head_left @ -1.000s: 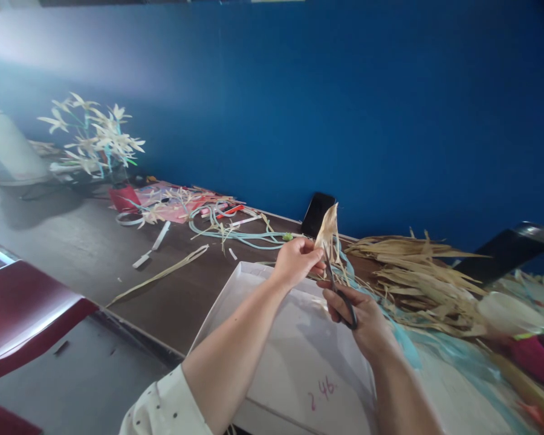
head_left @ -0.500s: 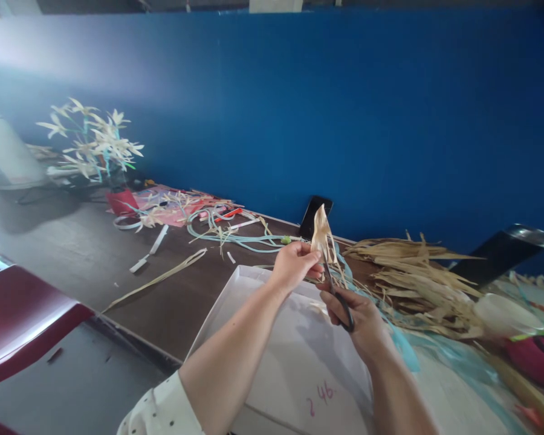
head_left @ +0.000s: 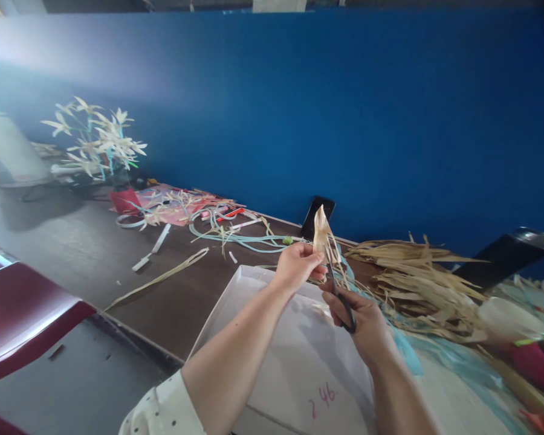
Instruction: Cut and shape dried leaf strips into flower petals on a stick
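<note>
The left hand (head_left: 297, 264) pinches a dried husk strip (head_left: 320, 229) between thumb and fingertips, holding it over the far edge of a white box (head_left: 308, 356). Over the last second the strip has turned from a broad, right-leaning face to a narrower, upright one, while both hands have barely shifted. The right hand (head_left: 365, 323) is closed through the black handles of scissors (head_left: 340, 290), whose blades stay at the strip's base. Whether the blades are apart I cannot tell. The piece seems to be turned against the blades, not put down. A husk pile (head_left: 417, 284) lies on the surface (head_left: 172, 296) nearby.
</note>
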`<action>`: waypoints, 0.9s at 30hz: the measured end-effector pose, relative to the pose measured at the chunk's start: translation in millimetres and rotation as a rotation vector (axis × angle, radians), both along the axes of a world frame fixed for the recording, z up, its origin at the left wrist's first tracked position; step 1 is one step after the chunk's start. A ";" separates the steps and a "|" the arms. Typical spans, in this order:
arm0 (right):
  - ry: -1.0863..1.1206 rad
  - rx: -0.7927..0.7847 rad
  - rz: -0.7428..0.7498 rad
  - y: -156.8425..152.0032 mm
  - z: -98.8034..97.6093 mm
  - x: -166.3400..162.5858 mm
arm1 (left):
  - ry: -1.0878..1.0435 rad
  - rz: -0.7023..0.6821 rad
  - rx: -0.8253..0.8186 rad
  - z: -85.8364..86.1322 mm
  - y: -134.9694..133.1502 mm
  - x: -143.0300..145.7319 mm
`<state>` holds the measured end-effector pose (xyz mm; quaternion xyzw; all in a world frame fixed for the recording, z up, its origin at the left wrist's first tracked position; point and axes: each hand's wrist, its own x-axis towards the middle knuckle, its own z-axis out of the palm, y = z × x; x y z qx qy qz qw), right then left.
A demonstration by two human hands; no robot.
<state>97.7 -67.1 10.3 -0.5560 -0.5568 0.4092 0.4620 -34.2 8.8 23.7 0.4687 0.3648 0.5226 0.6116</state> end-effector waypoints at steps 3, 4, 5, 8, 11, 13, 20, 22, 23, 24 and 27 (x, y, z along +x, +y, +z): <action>-0.015 0.000 -0.004 -0.1 0.3 0.3 | 0.007 -0.005 -0.001 -0.5 0.5 0.0; -0.017 0.001 -0.002 0.0 -0.1 0.4 | 0.008 -0.007 0.000 0.0 0.1 0.0; -0.015 0.004 -0.001 0.1 -0.8 0.5 | 0.009 -0.006 0.002 0.9 -0.5 -0.1; -0.013 0.014 -0.005 0.5 -3.4 0.6 | 0.039 0.020 0.015 4.9 -3.2 -0.9; -0.030 0.000 -0.016 0.5 -4.1 0.5 | 0.110 0.096 0.038 7.2 -4.0 -2.0; -0.034 -0.022 -0.014 0.2 -3.2 0.3 | 0.134 0.152 0.053 6.8 -2.8 -2.4; -0.014 -0.024 -0.001 0.2 -1.4 0.2 | 0.192 0.147 0.091 5.3 -2.1 -1.9; -0.003 -0.015 0.002 0.6 -2.4 0.5 | 0.224 0.139 0.104 6.2 -3.9 -2.1; -0.002 -0.011 0.005 0.7 -2.8 0.7 | 0.239 0.137 0.111 6.4 -4.6 -2.1; -0.003 -0.007 0.004 0.8 -3.0 0.8 | 0.249 0.137 0.116 6.4 -5.1 -2.1; -0.012 -0.004 -0.010 0.3 -1.7 0.7 | 0.251 0.136 0.114 5.3 -5.2 -1.5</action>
